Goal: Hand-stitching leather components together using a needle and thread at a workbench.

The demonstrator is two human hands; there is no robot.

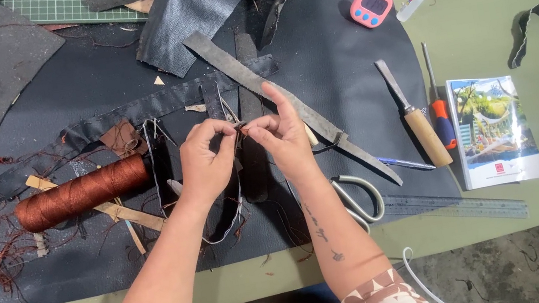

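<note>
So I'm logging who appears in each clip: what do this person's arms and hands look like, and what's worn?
Both forearms are bare, as are the left hand and right hand: no gloves, rings or watch visible. Short sleeves with a brown-and-cream geometric print end near the elbows. The right forearm carries small dark tattoos in a line.

A small dark leather piece (239, 135) is pinched between the fingertips of both hands, held upright. A thin pale thread (233, 218) hangs from it below the left hand.
</note>
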